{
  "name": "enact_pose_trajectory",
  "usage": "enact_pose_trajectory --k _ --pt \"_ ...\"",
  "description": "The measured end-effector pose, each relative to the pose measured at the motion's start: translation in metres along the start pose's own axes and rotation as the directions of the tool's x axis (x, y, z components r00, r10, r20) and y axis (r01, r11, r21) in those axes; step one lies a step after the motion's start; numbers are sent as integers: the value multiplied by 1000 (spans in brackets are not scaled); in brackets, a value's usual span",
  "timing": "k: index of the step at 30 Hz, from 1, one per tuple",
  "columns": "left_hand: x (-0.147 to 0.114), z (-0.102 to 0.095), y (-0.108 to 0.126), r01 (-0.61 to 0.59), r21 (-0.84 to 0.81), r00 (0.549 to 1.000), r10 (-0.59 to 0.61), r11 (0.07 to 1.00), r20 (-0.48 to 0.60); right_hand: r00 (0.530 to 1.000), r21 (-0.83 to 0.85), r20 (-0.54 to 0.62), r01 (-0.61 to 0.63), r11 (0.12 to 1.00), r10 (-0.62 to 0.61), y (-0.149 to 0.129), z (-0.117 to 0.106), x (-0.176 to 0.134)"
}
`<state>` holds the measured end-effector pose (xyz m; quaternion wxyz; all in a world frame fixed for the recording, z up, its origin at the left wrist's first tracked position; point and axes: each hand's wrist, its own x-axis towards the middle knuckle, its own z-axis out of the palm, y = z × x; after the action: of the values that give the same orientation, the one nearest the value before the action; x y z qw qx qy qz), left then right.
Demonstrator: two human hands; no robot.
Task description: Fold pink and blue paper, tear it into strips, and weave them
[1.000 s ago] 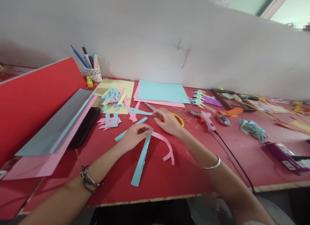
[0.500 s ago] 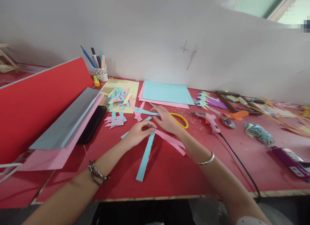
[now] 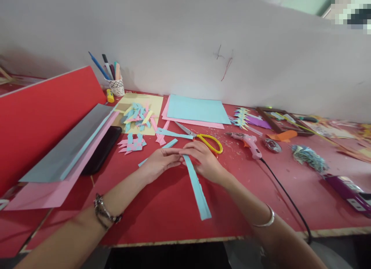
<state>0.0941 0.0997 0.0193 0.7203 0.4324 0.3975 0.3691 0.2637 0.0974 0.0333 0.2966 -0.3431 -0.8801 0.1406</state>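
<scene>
A long light-blue paper strip (image 3: 196, 188) with one ragged edge hangs down toward the table's front. Its upper end is pinched where the fingertips of my left hand (image 3: 162, 161) and my right hand (image 3: 204, 161) meet; both hands are closed on it. Just beyond my right hand lie scissors with yellow handles (image 3: 211, 142), their blades partly covered by another blue strip (image 3: 174, 134). One more blue strip (image 3: 171, 143) lies partly hidden behind my left hand. To the left rests a small woven pink-and-blue paper piece (image 3: 135, 144).
Cut paper pieces (image 3: 137, 115) are heaped on a yellow sheet. Blue and pink sheets (image 3: 198, 110) lie by the wall. A pink glue gun (image 3: 249, 142) with a black cord (image 3: 285, 197) lies to the right; a black phone (image 3: 102, 151) is at left, beside a pen cup (image 3: 116, 86).
My right hand has drawn back from near the scissors to join my left at the strip's top. The strip's lower end has swung right. The pink strips by my right hand no longer show.
</scene>
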Motion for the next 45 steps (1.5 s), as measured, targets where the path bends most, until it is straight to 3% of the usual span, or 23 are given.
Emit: enact_pose_trajectory --k 2,5,10,13,18,25,30,33,35,37,41,43,45 --pt "-1 1 -1 -37 67 999 35 997 28 994 88 -104 -35 995 45 -2 3 1" --pt "-2 4 -1 -82 211 997 80 974 20 960 288 -162 -173 942 226 -6 6 1" --pt "-3 4 -1 -216 409 974 223 886 33 849 534 -57 -418 735 525 -10 14 1" --pt "-2 3 -1 -239 471 967 252 849 37 842 655 -10 -402 640 539 -11 20 1" --pt "-2 4 0 -235 575 965 258 784 44 852 670 -22 -375 641 522 -11 21 0" --pt "-4 2 -1 -281 646 952 289 709 96 761 674 -22 -468 572 649 -5 13 3" --pt "-6 2 0 -337 604 940 220 722 261 679 750 -99 -430 503 728 11 5 3" --pt "-8 4 2 -369 546 896 131 752 425 627 824 -166 -336 456 761 20 1 3" --pt "-10 5 3 -358 496 857 67 791 512 637 819 -207 -301 488 742 24 0 3" --pt "-11 5 3 -328 461 838 29 825 545 680 753 -254 -308 582 688 27 0 3" --pt "-10 2 3 -273 439 847 -2 856 531 783 464 -309 -372 804 540 31 3 9" --pt "-9 1 3 -268 450 860 1 852 509 869 276 -262 -349 895 420 31 5 15" --pt "-9 0 4 -282 467 870 19 838 492 949 88 -138 -273 958 283 30 7 25"
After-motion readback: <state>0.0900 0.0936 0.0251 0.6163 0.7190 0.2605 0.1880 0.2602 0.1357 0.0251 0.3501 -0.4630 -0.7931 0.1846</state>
